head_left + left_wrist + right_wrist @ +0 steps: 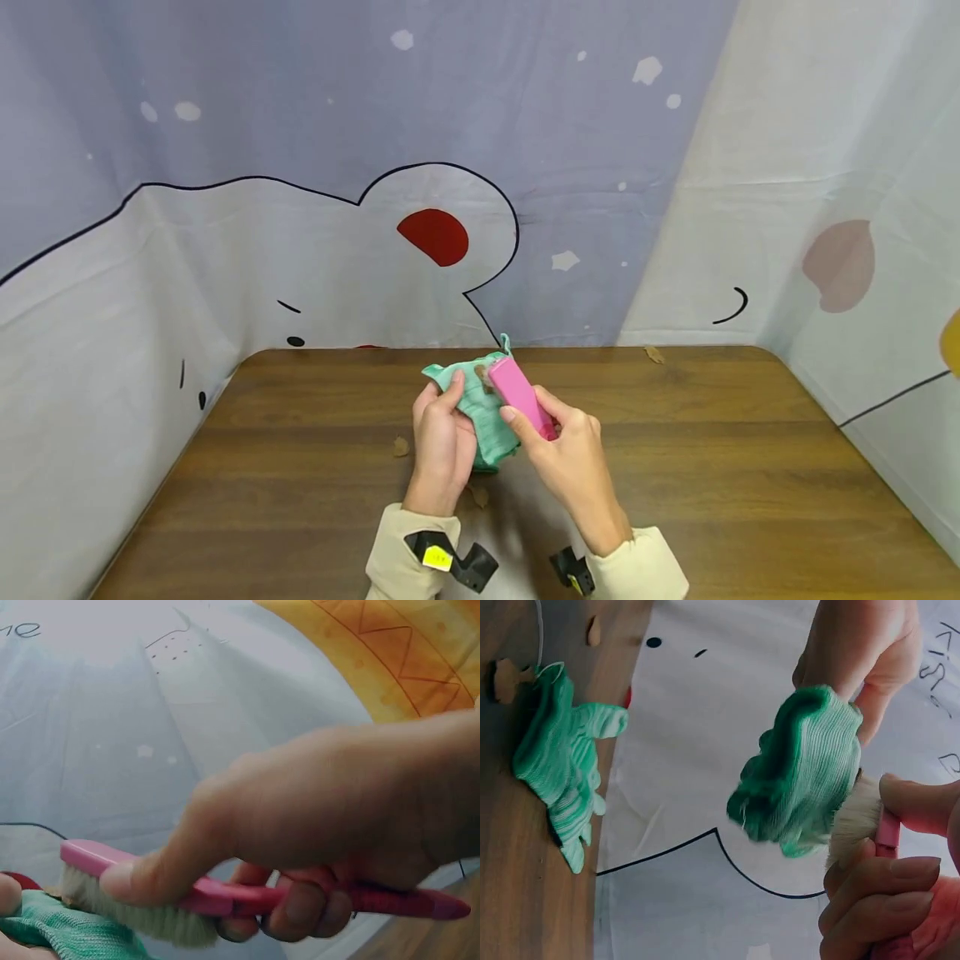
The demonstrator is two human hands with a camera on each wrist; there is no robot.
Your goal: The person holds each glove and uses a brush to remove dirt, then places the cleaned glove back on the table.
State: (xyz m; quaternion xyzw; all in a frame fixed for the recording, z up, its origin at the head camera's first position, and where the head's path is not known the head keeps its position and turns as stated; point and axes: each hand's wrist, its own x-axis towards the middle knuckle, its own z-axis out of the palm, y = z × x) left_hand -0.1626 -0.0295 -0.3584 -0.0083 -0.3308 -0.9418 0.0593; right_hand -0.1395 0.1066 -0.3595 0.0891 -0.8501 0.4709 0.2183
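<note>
My left hand (442,446) holds up a green knitted glove (486,427) by its left side, the thumb lying on the front. A brown bit of dry leaf (482,377) sits on the glove's upper part. In my right hand (573,454) is a pink brush (517,392), gripped with the thumb on its back and fingers curled round the handle. Its pale bristles (161,919) face the glove and meet the knit beside the leaf bit. A second green glove (566,761) lies on the wooden table in the right wrist view.
Dry leaf pieces lie on the table (262,467): one leaf (401,447) left of my hands, another leaf (477,497) below them, and one leaf (654,355) at the back edge. A printed curtain (300,258) hangs behind and around the table.
</note>
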